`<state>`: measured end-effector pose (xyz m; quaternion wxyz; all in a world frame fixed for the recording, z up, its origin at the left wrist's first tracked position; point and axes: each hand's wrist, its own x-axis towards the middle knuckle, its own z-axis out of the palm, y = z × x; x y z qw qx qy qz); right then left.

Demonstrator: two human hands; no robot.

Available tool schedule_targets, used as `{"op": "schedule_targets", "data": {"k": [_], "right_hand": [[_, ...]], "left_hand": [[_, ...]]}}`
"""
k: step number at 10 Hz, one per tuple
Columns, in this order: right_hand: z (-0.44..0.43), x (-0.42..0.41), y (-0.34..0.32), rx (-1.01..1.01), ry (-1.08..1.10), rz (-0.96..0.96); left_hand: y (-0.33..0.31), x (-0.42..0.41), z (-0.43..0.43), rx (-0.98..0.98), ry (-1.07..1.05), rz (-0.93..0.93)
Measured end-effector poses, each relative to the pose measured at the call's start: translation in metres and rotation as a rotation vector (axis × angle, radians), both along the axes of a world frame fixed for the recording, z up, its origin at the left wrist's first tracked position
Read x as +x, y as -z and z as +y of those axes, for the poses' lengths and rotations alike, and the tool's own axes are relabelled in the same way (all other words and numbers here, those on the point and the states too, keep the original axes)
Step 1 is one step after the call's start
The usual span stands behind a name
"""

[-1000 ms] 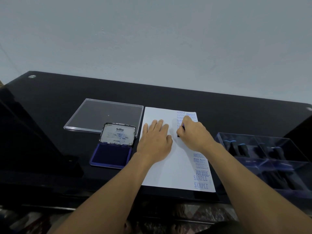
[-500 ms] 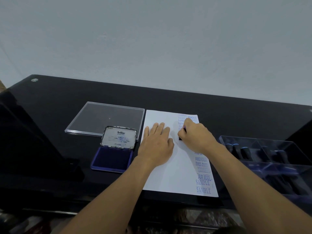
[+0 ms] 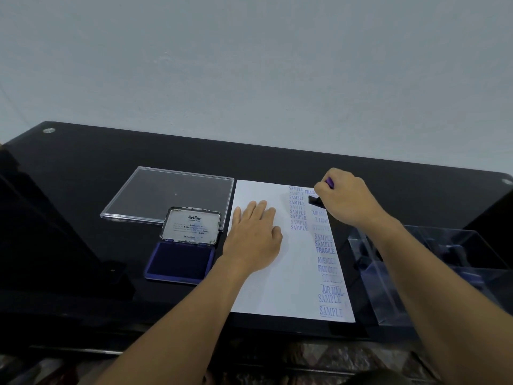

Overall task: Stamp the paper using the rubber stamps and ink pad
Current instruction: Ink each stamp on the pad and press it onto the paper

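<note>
A white sheet of paper (image 3: 266,279) lies on the black glass table (image 3: 111,168), with two columns of blue stamped words along its right side. My left hand (image 3: 254,237) rests flat on the paper, fingers spread. My right hand (image 3: 345,200) grips a rubber stamp (image 3: 316,200) with a purple handle and black base, held near the paper's top right corner, above the right column. Left of the paper the ink pad (image 3: 180,262) lies open, its metal lid (image 3: 191,226) tilted up behind the blue pad.
A clear plastic lid (image 3: 166,193) lies flat behind the ink pad. At the right, a clear compartment tray (image 3: 444,262) holds several more dark stamps. The table's front edge runs just below the paper. A pale wall stands behind the table.
My right hand has moved with the stamp from the middle of the paper up and right to the top right corner. The left hand has stayed flat on the paper.
</note>
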<state>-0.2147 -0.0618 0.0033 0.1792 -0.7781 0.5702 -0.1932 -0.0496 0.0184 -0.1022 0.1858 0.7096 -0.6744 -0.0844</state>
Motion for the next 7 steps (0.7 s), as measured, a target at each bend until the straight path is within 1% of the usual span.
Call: {"op": "schedule_targets", "data": {"k": [3,5,6,7], "right_hand": [[0.002,-0.005,-0.003,0.003,-0.011,0.003],[0.005,-0.005,-0.004,-0.004,-0.015,-0.009],[0.007,-0.005,-0.005,-0.005,-0.003,-0.012],[0.009,-0.006,-0.008,-0.013,0.011,-0.008]], "left_hand": [[-0.001,0.0,0.0,-0.008,0.0,-0.004],[-0.011,0.001,-0.004,0.051,-0.024,0.111],[-0.017,0.001,-0.005,0.064,-0.03,0.133],[-0.028,0.0,-0.005,0.041,-0.041,0.17]]}}
